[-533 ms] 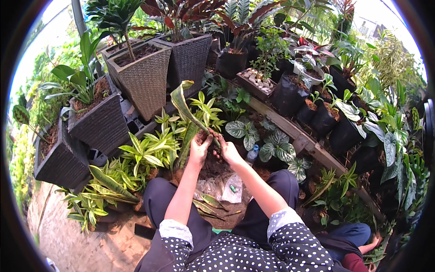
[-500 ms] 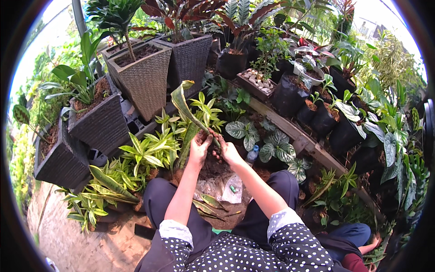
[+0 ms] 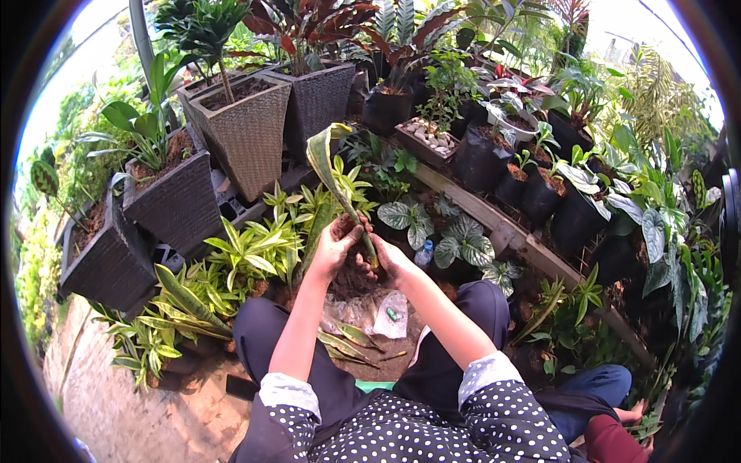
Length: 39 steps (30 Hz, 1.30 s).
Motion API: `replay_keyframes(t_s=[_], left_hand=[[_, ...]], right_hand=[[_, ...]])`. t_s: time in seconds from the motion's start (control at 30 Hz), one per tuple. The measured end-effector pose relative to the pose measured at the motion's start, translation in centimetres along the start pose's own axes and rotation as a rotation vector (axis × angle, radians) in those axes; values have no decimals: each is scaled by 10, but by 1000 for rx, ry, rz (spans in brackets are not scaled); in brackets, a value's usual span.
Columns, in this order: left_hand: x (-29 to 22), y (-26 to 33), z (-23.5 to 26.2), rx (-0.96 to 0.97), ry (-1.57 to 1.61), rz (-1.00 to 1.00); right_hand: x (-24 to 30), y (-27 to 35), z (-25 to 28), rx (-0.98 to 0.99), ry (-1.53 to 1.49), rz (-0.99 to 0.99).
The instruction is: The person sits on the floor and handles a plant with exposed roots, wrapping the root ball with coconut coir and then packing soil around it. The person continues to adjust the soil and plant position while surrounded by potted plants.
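Held low, over loose brown soil [image 3: 351,287]

Clamping long, yellow-edged green leaf [image 3: 327,174] near its base, with grip of soil-smeared left hand [image 3: 330,248] and bare right hand [image 3: 392,261] closed on it, presumably to balance its height

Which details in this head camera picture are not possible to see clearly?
- Head view: some of the long green leaf with yellow edges; fingers of the left hand and right hand hide it.
- Head view: what the small green object on the clear plastic piece is; too small.
- Head view: most of the co-worker in blue trousers; cut off by the lower edge.
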State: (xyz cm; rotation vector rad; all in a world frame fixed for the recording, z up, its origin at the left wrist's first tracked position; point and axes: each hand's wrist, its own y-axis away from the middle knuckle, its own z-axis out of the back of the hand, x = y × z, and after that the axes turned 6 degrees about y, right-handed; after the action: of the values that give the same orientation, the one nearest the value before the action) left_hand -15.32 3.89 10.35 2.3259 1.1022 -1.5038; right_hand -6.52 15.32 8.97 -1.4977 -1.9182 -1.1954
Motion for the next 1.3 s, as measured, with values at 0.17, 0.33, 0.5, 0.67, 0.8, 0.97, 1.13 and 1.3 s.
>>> replay_keyframes(t_s=[0.17,0.33,0.5,0.67,0.8,0.97,1.13,1.3], left_hand=[[-16,21,-22,-35,64,201],[9,35,-25,-199,-315,41],[30,52,-15,-153,-142,141],[36,67,-15,-82,-31,198],[39,71,-10,-74,-6,157],[30,67,-9,-31,1,184],[29,59,-14,-24,42,184],[32,62,-11,-62,100,238]], right_hand=[[-12,33,-25,-462,408,225],[-53,38,-8,-648,746,478],[-81,52,3,-542,283,342],[-103,54,15,-549,114,262],[-97,55,0,-365,75,187],[-85,59,-9,-400,80,180],[-90,52,14,-511,-19,263],[-78,73,8,-428,-260,167]])
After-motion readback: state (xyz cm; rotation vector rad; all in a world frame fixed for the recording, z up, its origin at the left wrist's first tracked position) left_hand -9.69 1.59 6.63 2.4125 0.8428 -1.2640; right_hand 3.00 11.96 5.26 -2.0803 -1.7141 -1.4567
